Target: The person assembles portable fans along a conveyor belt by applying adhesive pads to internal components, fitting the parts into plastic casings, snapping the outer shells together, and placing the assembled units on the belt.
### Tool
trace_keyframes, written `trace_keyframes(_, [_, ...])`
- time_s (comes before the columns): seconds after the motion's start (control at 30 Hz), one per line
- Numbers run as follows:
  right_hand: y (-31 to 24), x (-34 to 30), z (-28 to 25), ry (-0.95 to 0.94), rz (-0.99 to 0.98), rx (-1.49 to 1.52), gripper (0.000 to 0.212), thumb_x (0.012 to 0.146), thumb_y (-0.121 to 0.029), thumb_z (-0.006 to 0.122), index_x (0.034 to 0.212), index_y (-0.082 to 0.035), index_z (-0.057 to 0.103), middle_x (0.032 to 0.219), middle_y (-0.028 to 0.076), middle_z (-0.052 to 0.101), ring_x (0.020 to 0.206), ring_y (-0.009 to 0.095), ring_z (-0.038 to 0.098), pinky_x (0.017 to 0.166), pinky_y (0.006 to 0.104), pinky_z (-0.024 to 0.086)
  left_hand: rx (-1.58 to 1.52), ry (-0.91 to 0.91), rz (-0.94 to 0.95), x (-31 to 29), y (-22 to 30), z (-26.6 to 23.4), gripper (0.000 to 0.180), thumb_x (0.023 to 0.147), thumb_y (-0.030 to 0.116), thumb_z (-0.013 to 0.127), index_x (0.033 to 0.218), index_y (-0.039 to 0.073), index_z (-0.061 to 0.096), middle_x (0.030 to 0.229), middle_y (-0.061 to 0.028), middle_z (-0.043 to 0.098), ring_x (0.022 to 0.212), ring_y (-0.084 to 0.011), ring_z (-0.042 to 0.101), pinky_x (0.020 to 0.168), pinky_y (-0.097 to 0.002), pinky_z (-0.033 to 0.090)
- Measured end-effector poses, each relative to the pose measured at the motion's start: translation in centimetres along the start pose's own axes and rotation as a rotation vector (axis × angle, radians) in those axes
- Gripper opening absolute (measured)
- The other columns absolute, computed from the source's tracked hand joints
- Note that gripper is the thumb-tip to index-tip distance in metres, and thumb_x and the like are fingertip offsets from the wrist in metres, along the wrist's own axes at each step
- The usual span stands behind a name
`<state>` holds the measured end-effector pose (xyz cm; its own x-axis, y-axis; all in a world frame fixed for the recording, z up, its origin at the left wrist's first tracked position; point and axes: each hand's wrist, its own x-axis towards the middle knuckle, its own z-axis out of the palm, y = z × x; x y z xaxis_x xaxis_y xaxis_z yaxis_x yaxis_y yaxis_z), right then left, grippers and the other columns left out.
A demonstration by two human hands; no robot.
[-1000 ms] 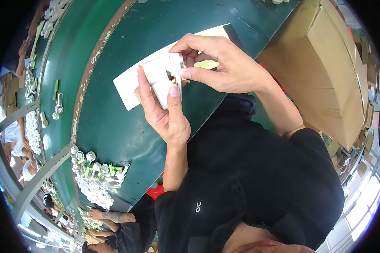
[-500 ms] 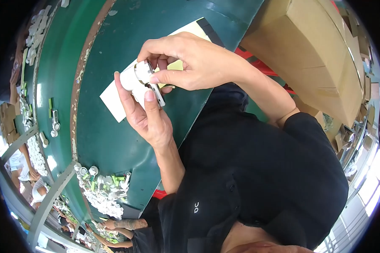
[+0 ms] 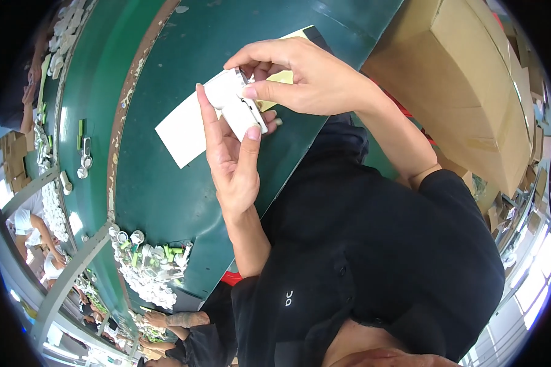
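Note:
A small white plastic housing [image 3: 242, 116], with a rounded end and a dark seam along one side, is held up over the green table. My left hand [image 3: 236, 162] cradles its lower part, thumb on the near face and fingers behind. At its upper end, my right hand [image 3: 294, 76] pinches the rim between thumb and fingers; a dark metallic edge shows there. Beneath both hands lies a white sheet [image 3: 181, 137], with a yellow piece [image 3: 281, 78] partly hidden by my right hand and a black strip [image 3: 320, 40] at its far end.
A heap of white and green parts [image 3: 150, 269] lies on the green table [image 3: 165, 202] at lower left. Beyond the brown rim runs a green belt [image 3: 98, 67] carrying loose parts. A large cardboard box [image 3: 453, 85] stands at right. Another person's tattooed forearm [image 3: 187, 319] reaches in below.
Both hands and the white housing have shifted right and slightly up in the picture. The housing is turned more, with its flat side showing. My grip stays on it with both hands.

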<state>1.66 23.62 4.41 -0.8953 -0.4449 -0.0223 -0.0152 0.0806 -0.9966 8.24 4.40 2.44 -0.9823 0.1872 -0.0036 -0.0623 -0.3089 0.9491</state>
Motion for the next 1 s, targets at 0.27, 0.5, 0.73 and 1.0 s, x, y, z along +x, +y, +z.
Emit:
trace_keyframes(0.27, [1.5,1.5,1.6,0.158,-0.227,-0.203,0.026,0.102,-0.024,0.066,0.109,0.001,0.071,0.088,0.008,0.066,0.083,0.017,0.064,0.074,0.0332,0.052,-0.096,-0.077,-0.186,0.1,-0.7,0.0,0.08,0.1,0.002,0.064,0.163,-0.003,0.015,0.118,-0.0205,0.07,0.102,-0.0301,0.074,0.08,-0.0342,0.062])
trace_keyframes(0.5, [1.9,2.0,1.8,0.169,-0.185,-0.233,0.03,0.103,-0.026,0.061,0.092,0.0,0.072,0.08,0.009,0.064,0.073,0.02,0.06,0.065,0.035,0.046,-0.157,0.0,-0.337,-0.6,-1.2,-0.2,0.032,0.099,0.007,0.069,0.125,-0.007,0.059,0.111,-0.0195,0.072,0.1,-0.0267,0.075,0.087,-0.0347,0.061])
trace_keyframes(0.73, [1.2,1.9,1.9,0.097,-0.141,-0.266,0.033,0.103,-0.027,0.057,0.088,0.0,0.071,0.077,0.011,0.063,0.071,0.022,0.058,0.065,0.0356,0.045,-0.297,-0.069,-0.313,-1.0,-1.4,-0.6,0.035,0.099,0.012,0.07,0.126,-0.007,0.06,0.11,-0.0198,0.073,0.099,-0.0254,0.074,0.09,-0.0349,0.06])
trace_keyframes(1.0, [0.9,1.4,2.1,0.172,-0.243,-0.355,0.036,0.104,-0.028,0.057,0.085,0.0,0.069,0.074,0.011,0.06,0.068,0.024,0.055,0.063,0.0372,0.043,-0.067,-0.022,-0.318,-1.4,-0.3,-0.1,0.035,0.097,0.003,0.071,0.128,-0.009,0.058,0.111,-0.0157,0.073,0.097,-0.0197,0.072,0.09,-0.0321,0.059])
